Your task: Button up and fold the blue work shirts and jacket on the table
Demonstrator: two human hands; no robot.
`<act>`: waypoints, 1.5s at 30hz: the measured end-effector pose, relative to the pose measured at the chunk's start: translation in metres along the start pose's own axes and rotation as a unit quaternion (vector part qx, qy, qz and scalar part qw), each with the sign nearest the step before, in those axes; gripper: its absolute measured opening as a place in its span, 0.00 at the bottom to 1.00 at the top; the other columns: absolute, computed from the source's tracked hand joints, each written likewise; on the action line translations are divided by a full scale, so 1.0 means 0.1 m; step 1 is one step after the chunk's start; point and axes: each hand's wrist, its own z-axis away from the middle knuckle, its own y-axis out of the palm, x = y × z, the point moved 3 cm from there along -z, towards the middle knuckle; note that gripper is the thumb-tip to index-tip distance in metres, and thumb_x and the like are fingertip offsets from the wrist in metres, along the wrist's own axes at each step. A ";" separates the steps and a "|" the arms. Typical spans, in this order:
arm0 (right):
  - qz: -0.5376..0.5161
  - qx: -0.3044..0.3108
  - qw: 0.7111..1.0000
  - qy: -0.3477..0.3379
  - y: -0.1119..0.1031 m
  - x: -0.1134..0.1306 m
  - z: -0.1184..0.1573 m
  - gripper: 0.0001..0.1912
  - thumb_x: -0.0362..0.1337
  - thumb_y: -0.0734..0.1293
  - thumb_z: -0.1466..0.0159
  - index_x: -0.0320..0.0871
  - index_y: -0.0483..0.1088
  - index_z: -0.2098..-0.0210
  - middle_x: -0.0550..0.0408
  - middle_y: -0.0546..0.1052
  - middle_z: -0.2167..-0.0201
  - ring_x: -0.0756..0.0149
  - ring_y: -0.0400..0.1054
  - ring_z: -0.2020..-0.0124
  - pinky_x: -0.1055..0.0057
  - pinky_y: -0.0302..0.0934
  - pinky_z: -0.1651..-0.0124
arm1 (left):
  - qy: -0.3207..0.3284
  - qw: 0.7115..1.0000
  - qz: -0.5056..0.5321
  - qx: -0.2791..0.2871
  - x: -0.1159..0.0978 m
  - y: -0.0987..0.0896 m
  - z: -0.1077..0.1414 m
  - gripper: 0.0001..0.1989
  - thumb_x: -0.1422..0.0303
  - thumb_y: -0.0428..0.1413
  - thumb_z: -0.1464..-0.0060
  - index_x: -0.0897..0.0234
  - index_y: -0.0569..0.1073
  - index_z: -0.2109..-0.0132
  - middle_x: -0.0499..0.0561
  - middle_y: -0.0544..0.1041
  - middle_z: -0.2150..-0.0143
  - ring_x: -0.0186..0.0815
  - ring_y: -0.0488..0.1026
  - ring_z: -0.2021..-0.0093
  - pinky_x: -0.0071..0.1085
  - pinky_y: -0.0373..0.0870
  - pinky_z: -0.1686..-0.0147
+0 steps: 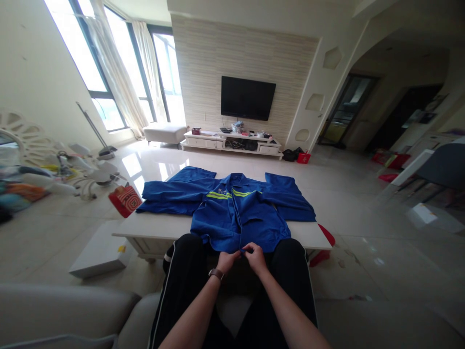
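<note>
A blue work jacket point(218, 220) with yellow-green stripes across the chest lies spread on a low white table point(156, 227), its collar toward the far side and its sleeves out to both sides. The bottom hem hangs at the near edge, between my knees. My left hand point(228, 261), with a brown watch on the wrist, pinches the hem at the middle of the front. Right beside it, my right hand point(255, 257) pinches the same hem with thumb and fingers. The exact bit of cloth between the fingertips is too small to make out.
More blue cloth point(192, 173) lies along the table's far edge. A red bag point(125, 199) stands off the left end, near a white box point(100, 252). A red stool point(323, 245) shows at the right end. Across the floor are a TV cabinet point(203, 141) and a television point(248, 98).
</note>
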 end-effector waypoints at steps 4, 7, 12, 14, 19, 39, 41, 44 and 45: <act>-0.006 0.008 1.000 0.021 0.02 -0.06 -0.02 0.11 0.36 0.67 0.47 0.43 0.80 0.68 0.50 0.82 0.66 0.55 0.76 0.60 0.62 0.67 0.52 | 0.022 1.000 -0.003 -0.005 -0.01 0.01 -0.01 0.19 0.65 0.75 0.65 0.70 0.82 0.65 0.56 0.84 0.66 0.38 0.79 0.68 0.30 0.76 0.65; -0.001 0.018 1.000 0.013 0.02 -0.05 -0.01 0.13 0.36 0.65 0.46 0.44 0.81 0.66 0.50 0.83 0.64 0.56 0.77 0.58 0.62 0.67 0.49 | 0.028 0.999 -0.027 -0.017 -0.02 -0.01 0.00 0.17 0.65 0.74 0.64 0.70 0.81 0.68 0.54 0.82 0.70 0.37 0.78 0.70 0.30 0.74 0.67; 0.018 0.031 0.999 0.020 0.01 -0.03 0.00 0.13 0.35 0.65 0.46 0.45 0.82 0.66 0.50 0.83 0.63 0.55 0.77 0.57 0.61 0.67 0.48 | 0.019 0.997 -0.068 -0.036 0.00 -0.05 0.01 0.16 0.64 0.74 0.65 0.70 0.81 0.70 0.56 0.83 0.70 0.41 0.79 0.67 0.33 0.75 0.64; 0.018 0.030 0.999 0.026 0.02 -0.03 0.00 0.13 0.35 0.65 0.46 0.45 0.82 0.66 0.50 0.84 0.63 0.55 0.77 0.58 0.61 0.68 0.48 | 0.016 0.996 -0.082 -0.038 0.02 -0.06 0.00 0.17 0.63 0.74 0.65 0.70 0.81 0.70 0.57 0.83 0.69 0.44 0.80 0.65 0.35 0.76 0.62; 0.005 0.026 0.999 0.031 0.03 -0.06 0.01 0.13 0.37 0.67 0.46 0.45 0.83 0.64 0.50 0.84 0.63 0.54 0.78 0.58 0.60 0.69 0.48 | 0.057 0.996 -0.065 -0.025 0.04 -0.06 -0.04 0.20 0.62 0.73 0.64 0.70 0.83 0.63 0.61 0.84 0.60 0.47 0.81 0.59 0.38 0.76 0.54; 0.022 0.037 0.999 0.025 0.04 0.04 0.04 0.14 0.34 0.67 0.43 0.44 0.82 0.61 0.50 0.84 0.62 0.55 0.79 0.57 0.61 0.70 0.49 | 0.058 0.998 -0.028 -0.026 0.00 -0.04 -0.04 0.19 0.64 0.72 0.65 0.69 0.81 0.63 0.57 0.83 0.66 0.40 0.78 0.67 0.32 0.74 0.66; 0.025 0.039 0.999 0.023 0.04 0.05 0.04 0.14 0.34 0.66 0.43 0.44 0.82 0.61 0.50 0.84 0.62 0.55 0.79 0.57 0.61 0.71 0.49 | 0.057 0.997 -0.030 -0.037 0.01 -0.05 -0.05 0.20 0.64 0.72 0.66 0.69 0.81 0.64 0.56 0.82 0.67 0.39 0.78 0.69 0.31 0.74 0.67; 0.028 0.041 0.999 0.018 0.04 0.05 0.04 0.14 0.34 0.66 0.43 0.44 0.82 0.61 0.50 0.84 0.62 0.55 0.79 0.57 0.62 0.71 0.49 | 0.057 0.997 -0.027 -0.034 0.03 -0.05 -0.06 0.20 0.65 0.72 0.66 0.69 0.81 0.62 0.56 0.83 0.66 0.40 0.78 0.68 0.32 0.75 0.66; 0.028 0.042 0.999 0.018 0.05 0.05 0.04 0.14 0.34 0.66 0.43 0.43 0.82 0.61 0.50 0.84 0.62 0.55 0.79 0.57 0.62 0.71 0.49 | 0.057 0.997 -0.030 -0.036 0.03 -0.05 -0.06 0.20 0.66 0.72 0.66 0.69 0.81 0.62 0.56 0.83 0.66 0.40 0.78 0.68 0.33 0.75 0.66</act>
